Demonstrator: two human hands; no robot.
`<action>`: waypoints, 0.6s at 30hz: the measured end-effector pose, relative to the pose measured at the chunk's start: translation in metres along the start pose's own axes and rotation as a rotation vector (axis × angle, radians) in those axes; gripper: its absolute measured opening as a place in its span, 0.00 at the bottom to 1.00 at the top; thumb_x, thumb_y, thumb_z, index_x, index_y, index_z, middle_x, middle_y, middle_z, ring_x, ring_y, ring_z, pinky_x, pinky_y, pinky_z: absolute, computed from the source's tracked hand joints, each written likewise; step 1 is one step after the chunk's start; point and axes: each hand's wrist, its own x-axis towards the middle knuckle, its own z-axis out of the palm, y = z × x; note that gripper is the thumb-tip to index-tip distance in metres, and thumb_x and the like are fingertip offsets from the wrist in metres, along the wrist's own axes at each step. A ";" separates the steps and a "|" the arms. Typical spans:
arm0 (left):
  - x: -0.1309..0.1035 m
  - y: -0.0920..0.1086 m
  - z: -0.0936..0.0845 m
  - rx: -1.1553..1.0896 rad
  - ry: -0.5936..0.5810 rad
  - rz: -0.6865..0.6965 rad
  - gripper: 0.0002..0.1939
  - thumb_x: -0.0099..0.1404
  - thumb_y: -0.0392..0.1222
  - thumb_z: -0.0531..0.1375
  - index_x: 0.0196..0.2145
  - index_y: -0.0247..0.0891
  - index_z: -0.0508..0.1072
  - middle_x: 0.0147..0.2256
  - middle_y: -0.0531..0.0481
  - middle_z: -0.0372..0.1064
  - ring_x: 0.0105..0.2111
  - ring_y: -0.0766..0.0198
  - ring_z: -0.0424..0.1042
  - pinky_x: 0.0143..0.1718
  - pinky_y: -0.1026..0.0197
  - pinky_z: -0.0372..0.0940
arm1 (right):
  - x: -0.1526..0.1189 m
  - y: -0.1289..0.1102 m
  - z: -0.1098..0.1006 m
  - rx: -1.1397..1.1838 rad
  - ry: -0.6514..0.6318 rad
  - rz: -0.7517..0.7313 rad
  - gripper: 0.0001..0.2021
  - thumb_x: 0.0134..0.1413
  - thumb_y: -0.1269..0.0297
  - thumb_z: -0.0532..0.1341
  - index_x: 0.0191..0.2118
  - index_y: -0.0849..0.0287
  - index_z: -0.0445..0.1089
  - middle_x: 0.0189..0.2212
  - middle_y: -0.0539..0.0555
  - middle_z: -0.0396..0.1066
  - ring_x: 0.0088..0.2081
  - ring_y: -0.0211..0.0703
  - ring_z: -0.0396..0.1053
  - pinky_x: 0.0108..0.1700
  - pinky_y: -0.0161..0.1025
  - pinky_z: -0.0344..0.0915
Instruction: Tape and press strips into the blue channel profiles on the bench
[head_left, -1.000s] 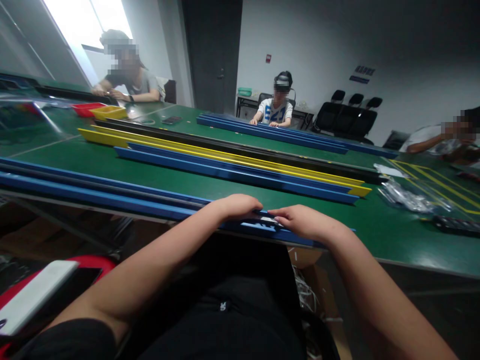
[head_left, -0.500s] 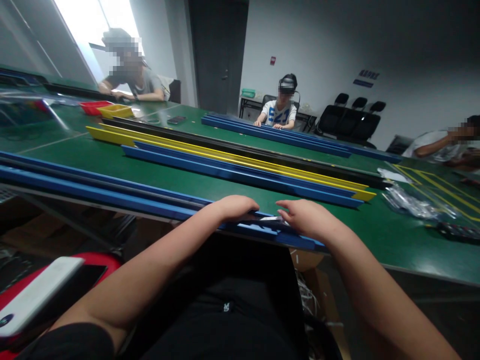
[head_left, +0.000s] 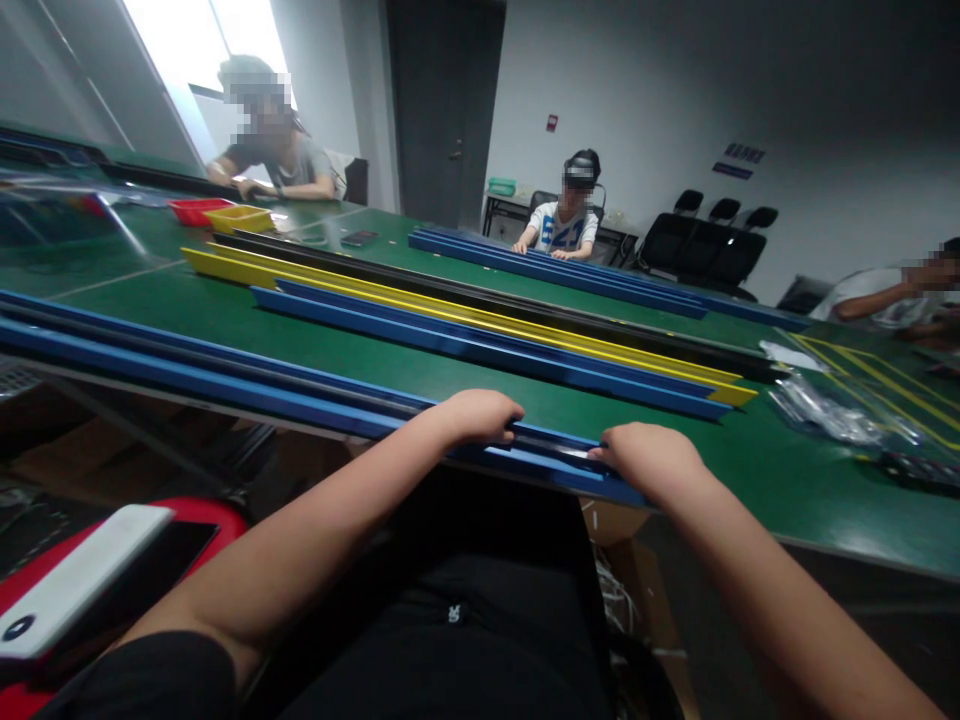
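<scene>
The fingers of the right hand (head_left: 651, 460) are drawn together, tips pointing toward the left hand (head_left: 480, 416); they meet the right end of a pale strip (head_left: 576, 456), but whether they pinch it I cannot tell. The left hand's fingers curl down over the rail (head_left: 187, 376), tips partly hidden, so their grip cannot be told either.

The pale strip lies in the gap between the hands, within the rail's channel. Its long axis follows the rail, and the right hand is nearer to it. From the right fingertips it points leftward, toward the left hand.

The rail itself, blue, lies along the table's (head_left: 832, 500) near edge, running past the left hand and out of view on the left. A black strip (head_left: 300, 384) lies lengthwise in its channel.

Beyond, toward the table's middle and apart from the hands, a blue pair (head_left: 480, 346), yellow lengths (head_left: 450, 308) and black lengths (head_left: 540, 302) lie roughly parallel to the rail. More blue lengths (head_left: 555, 270) lie by the far edge, before a co-worker (head_left: 562, 228). Clear bags (head_left: 821, 410) lie off to the right.
</scene>
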 end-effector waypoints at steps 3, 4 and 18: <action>0.006 0.005 0.001 0.005 -0.026 -0.033 0.11 0.59 0.47 0.61 0.39 0.43 0.75 0.38 0.45 0.77 0.37 0.54 0.76 0.31 0.61 0.64 | 0.000 -0.009 0.007 -0.005 0.045 0.022 0.21 0.61 0.50 0.54 0.40 0.60 0.78 0.40 0.66 0.77 0.42 0.57 0.76 0.44 0.48 0.68; 0.009 0.008 0.002 0.013 -0.035 -0.036 0.12 0.59 0.48 0.61 0.39 0.43 0.75 0.38 0.44 0.77 0.37 0.53 0.76 0.31 0.60 0.64 | 0.001 -0.011 0.008 -0.001 0.052 0.029 0.20 0.61 0.51 0.55 0.39 0.60 0.79 0.40 0.66 0.77 0.42 0.57 0.76 0.44 0.48 0.69; 0.055 0.067 0.009 0.021 -0.037 0.059 0.11 0.63 0.47 0.58 0.39 0.41 0.76 0.40 0.42 0.77 0.40 0.52 0.77 0.37 0.59 0.68 | 0.002 -0.019 0.013 0.021 0.080 0.059 0.17 0.61 0.66 0.51 0.40 0.62 0.79 0.39 0.68 0.78 0.41 0.56 0.76 0.43 0.48 0.69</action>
